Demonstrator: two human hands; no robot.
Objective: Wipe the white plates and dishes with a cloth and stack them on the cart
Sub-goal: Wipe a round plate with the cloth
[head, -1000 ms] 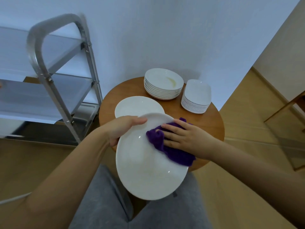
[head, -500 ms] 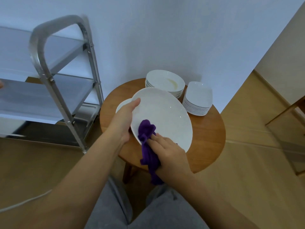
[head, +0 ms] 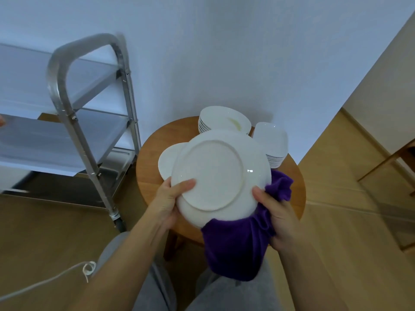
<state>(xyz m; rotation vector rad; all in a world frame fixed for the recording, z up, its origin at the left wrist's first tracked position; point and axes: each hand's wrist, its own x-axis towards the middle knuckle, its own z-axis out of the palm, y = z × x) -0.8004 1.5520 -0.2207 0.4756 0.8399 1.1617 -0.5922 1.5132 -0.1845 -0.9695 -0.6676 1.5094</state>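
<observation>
I hold a large white plate (head: pixel 215 173) upside down above the round wooden table (head: pixel 150 167), its foot ring facing me. My left hand (head: pixel 173 196) grips its near left rim, thumb on the underside. My right hand (head: pixel 274 212) holds the near right rim together with a purple cloth (head: pixel 238 245), which hangs down under the plate. Another white plate (head: pixel 165 162) lies on the table, mostly hidden behind the held one. A stack of round white dishes (head: pixel 222 120) and a stack of squarish white dishes (head: pixel 272 140) stand at the table's back.
A steel cart (head: pixel 74 122) with flat shelves stands to the left of the table against the white wall. A white cable (head: pixel 56 277) runs over the wooden floor at lower left. My grey-trousered knees (head: pixel 224 295) sit below the plate. Wooden furniture shows at the right edge.
The plate has been flipped from face up to bottom up. The cloth moved from the plate's face to its right rim and now hangs beneath it.
</observation>
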